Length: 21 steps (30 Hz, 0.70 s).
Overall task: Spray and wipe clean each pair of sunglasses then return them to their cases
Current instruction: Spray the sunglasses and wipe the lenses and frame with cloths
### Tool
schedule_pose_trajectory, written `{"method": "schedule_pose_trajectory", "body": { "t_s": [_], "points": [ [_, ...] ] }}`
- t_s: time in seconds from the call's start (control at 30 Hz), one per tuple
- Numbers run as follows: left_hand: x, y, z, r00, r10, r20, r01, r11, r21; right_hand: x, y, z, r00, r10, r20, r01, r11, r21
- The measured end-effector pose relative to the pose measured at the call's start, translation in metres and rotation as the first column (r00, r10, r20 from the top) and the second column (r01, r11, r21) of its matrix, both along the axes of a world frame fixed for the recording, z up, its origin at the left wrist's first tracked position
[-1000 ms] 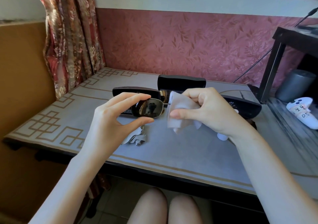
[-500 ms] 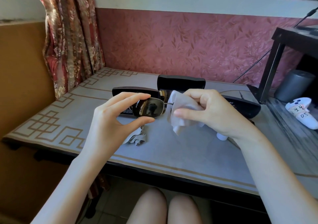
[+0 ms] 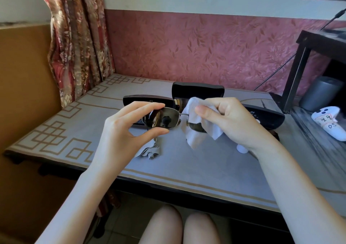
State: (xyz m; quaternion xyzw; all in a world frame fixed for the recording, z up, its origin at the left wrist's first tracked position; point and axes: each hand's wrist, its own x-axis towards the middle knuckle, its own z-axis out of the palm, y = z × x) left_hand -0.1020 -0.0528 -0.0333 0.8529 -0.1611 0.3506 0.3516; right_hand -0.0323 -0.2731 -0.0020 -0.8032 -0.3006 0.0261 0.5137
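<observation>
Left hand (image 3: 119,131): you pinch the sunglasses (image 3: 162,119) by one lens.
Right hand (image 3: 230,120): you grip the cloth (image 3: 194,129) around the other lens.

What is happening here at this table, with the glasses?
A person seated at the table holds a pair of sunglasses above it to clean them. The left hand pinches one lens by its edges. The right hand presses a white cloth around the other lens. Behind the hands are a left case, a middle case that looks open, and a right case. A crumpled grey cloth lies on the table.
</observation>
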Motion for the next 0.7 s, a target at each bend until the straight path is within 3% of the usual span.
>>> {"method": "schedule_pose_trajectory", "body": {
  "t_s": [0.4,0.7],
  "points": [
    [-0.002,0.007,0.0,1.0,-0.012,-0.014,0.011,0.997,-0.08,0.002,-0.025,-0.01,0.958,0.228,-0.173,-0.197,0.964,0.181],
    [-0.001,0.002,0.001,0.999,-0.045,-0.012,0.045,0.999,-0.01,-0.005,-0.007,0.006,0.989,0.11,-0.095,-0.112,0.994,-0.011]
  ]
}}
